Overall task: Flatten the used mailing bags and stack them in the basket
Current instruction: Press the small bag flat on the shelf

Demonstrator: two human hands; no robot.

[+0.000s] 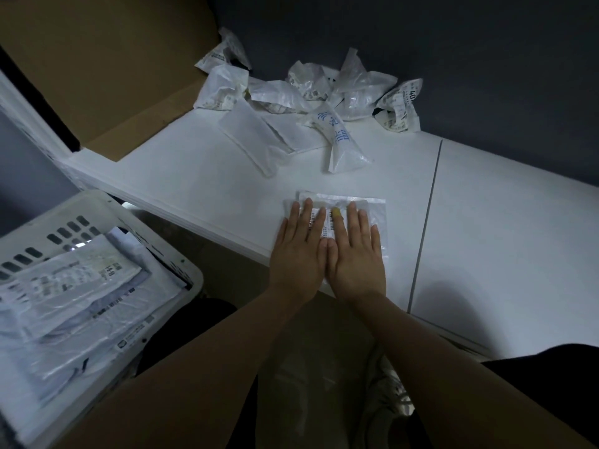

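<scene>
The left hand point(296, 251) and right hand point(356, 254) lie spread flat, squashing the bag point(372, 205) smooth for the basket point(191, 270) at eight o'clock.

not much was legible tbh. the crumpled bag point(402, 105) at the far right end of the pile had a label with big dark digits, "40" plus something lost in a fold. the long bag point(343, 144) in front of the pile carried a column of large blue chinese characters, too creased to make out. the flat bag point(369, 205) had a white barcode label point(326, 230), print too tiny and half hidden under the left hand point(298, 254) and right hand point(356, 257). the top bag point(74, 280) in the basket point(191, 270) had a label with dark digits, too blurry to read.
</scene>
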